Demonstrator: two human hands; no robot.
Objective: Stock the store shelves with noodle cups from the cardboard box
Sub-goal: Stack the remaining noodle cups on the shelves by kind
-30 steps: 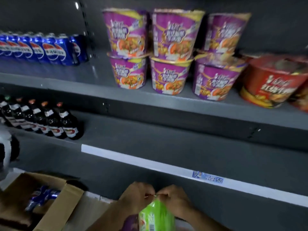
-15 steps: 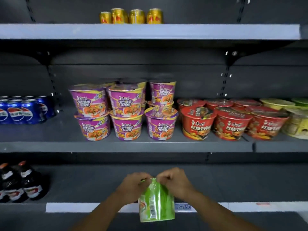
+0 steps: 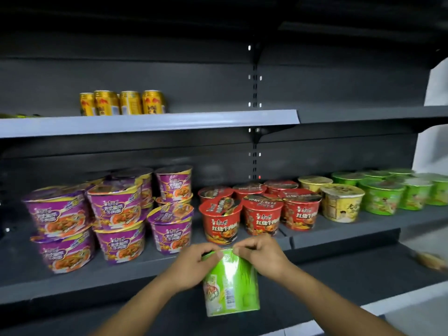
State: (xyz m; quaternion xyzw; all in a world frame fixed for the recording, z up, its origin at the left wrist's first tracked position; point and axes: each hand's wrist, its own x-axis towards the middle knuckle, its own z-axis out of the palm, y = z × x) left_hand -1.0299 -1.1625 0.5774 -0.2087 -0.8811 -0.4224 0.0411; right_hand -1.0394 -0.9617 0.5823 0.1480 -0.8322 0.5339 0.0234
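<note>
Risk sits in your grip: fingers [image 3: 205, 249] of your left hand [image 3: 191, 267] and right hand [image 3: 261, 259] pinch only the top edge of the green noodle cup [image 3: 230, 289], hanging before the shelf [image 3: 116, 286] below the red cups [image 3: 263, 215]; that edge could slip and drop it

Four gold cans [image 3: 122, 103] with red marks, upright and side by side in a row, high up on the left. White wall [image 3: 436, 86] at the far right. Low at the right edge, a blurred brownish thing [image 3: 430, 259], not possible to identify.
</note>
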